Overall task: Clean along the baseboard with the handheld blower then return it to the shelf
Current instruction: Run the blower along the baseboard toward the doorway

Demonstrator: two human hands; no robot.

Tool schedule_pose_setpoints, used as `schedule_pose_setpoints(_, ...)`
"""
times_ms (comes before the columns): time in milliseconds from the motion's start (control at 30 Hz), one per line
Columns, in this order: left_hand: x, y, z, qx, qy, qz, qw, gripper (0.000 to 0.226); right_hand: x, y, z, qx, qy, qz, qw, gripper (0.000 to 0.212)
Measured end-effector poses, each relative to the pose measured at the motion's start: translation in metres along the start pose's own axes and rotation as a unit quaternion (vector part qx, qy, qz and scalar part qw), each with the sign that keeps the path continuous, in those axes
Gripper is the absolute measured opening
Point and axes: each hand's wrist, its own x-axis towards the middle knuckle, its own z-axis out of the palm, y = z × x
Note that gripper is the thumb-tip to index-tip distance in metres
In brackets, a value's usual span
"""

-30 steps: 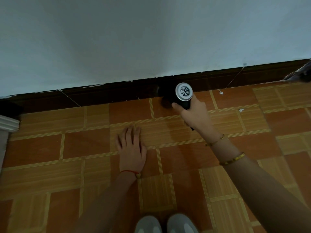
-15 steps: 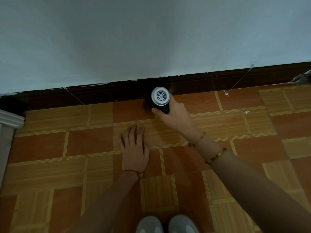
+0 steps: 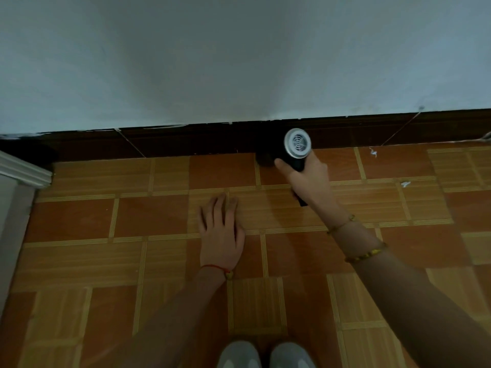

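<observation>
The handheld blower point(image 3: 297, 146) is black with a round silver rear grille facing me. Its nozzle points at the dark brown baseboard point(image 3: 186, 142) that runs under the pale wall, and the nozzle tip is lost in the dark. My right hand point(image 3: 309, 179) is wrapped around the blower's handle, low over the floor, right of centre. My left hand point(image 3: 221, 229) lies flat on the orange tiled floor, fingers spread, holding nothing, well short of the baseboard.
White moulded trim point(image 3: 24, 172) juts in at the left edge. Two small white scraps point(image 3: 373, 152) point(image 3: 405, 184) lie on the tiles to the right of the blower. My grey shoes point(image 3: 239, 354) show at the bottom edge.
The blower swept left along the baseboard half a second ago and has now come back to the right. My left hand has stayed flat on the floor.
</observation>
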Motion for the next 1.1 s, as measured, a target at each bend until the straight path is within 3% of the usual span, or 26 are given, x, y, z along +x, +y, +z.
schedule_pose_setpoints(300, 0.0, 0.0, 0.0, -0.005, 0.014, 0.006, 1.0, 0.055, 0.005, -0.037, 0.055, -0.059, -0.083, -0.073, 0.992, 0.07)
schedule_pose_setpoints(500, 0.0, 0.001, 0.0, 0.002, 0.002, 0.003, 1.0, 0.054, 0.007, -0.017, 0.017, -0.028, -0.021, -0.008, 0.999, 0.061)
schedule_pose_setpoints(667, 0.0, 0.001, 0.0, 0.004, 0.002, -0.005, 1.0, 0.054, -0.005, 0.003, -0.015, -0.047, 0.035, 0.005, 0.998, 0.067)
schedule_pose_setpoints(867, 0.003, 0.006, 0.0, -0.047, 0.037, -0.031, 0.998, 0.051, -0.02, 0.008, -0.025, -0.066, -0.036, -0.015, 0.997, 0.061)
schedule_pose_setpoints(1000, 0.012, 0.023, -0.002, -0.051, 0.038, -0.075, 0.995, 0.046, -0.025, 0.015, -0.037, -0.102, 0.029, -0.012, 0.994, 0.068)
schedule_pose_setpoints(1100, 0.018, 0.038, 0.001, -0.053, 0.031, -0.022, 0.998, 0.045, -0.027, 0.024, -0.047, -0.09, 0.065, 0.012, 0.994, 0.068)
